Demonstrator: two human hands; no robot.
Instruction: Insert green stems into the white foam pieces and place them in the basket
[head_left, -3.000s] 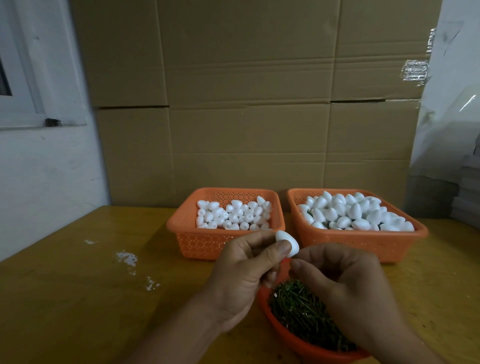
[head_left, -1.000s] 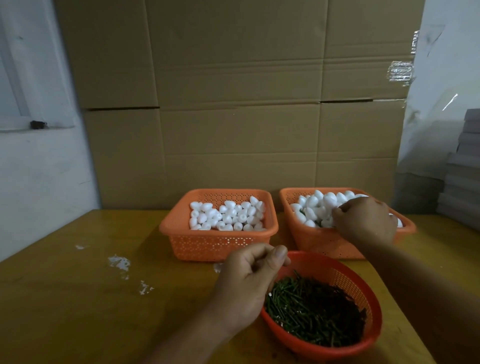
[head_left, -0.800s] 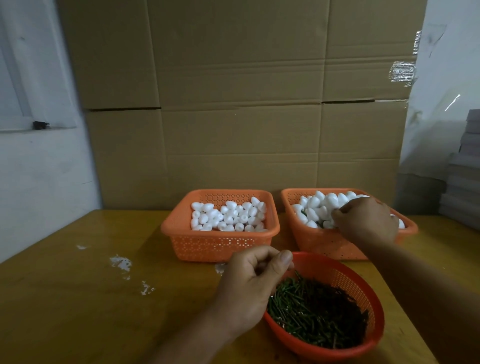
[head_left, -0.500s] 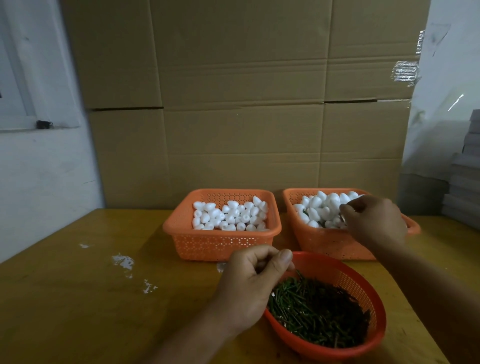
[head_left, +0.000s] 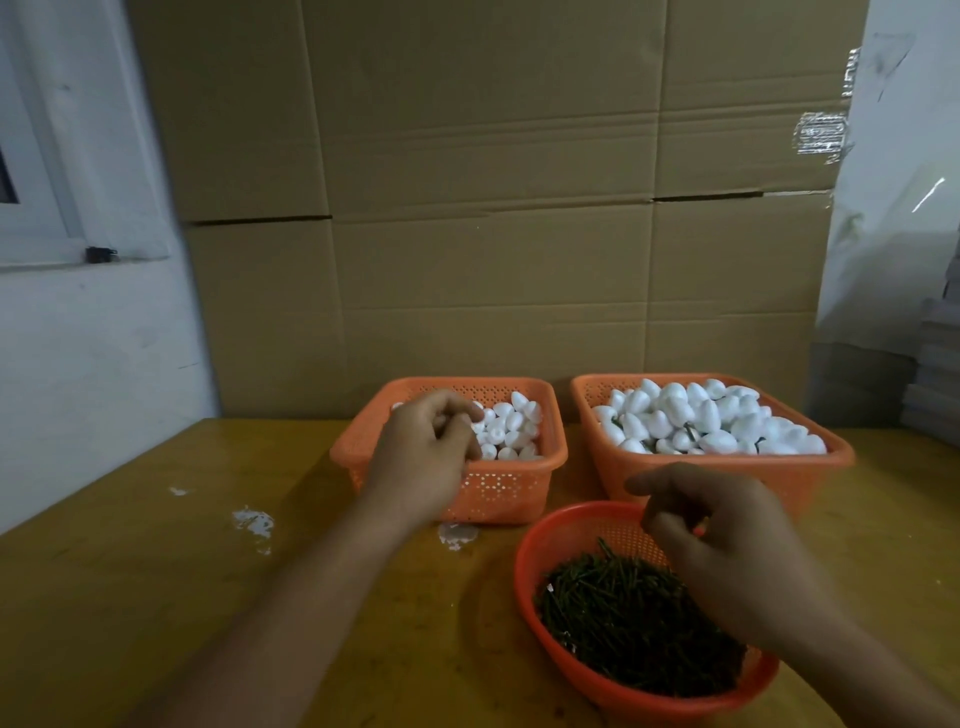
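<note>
**Both your hands over the baskets**

Your left hand (head_left: 431, 457) reaches into the left square orange plastic basket (head_left: 498, 491), its fingers curled down among the small white foam pieces (head_left: 511, 431) lying there; whether they have closed on one piece, you cannot tell from here, since the back of the hand hides the fingertips. Your right hand (head_left: 727, 551) hovers over the far rim of the round orange plastic colander (head_left: 571, 670), fingers bent and thumb drawn toward them above the heap of short green stems (head_left: 623, 618); no stem shows between them, and the grip is too blurred to call.

The right square orange plastic basket (head_left: 810, 473) stands just beside the left one, heaped with larger white foam pieces (head_left: 696, 421), a few dark stems showing between them. All three containers sit on the yellow wooden table (head_left: 156, 597), which bears some white flecks (head_left: 254, 522). Brown cardboard sheets (head_left: 493, 208) stand behind the baskets.
</note>
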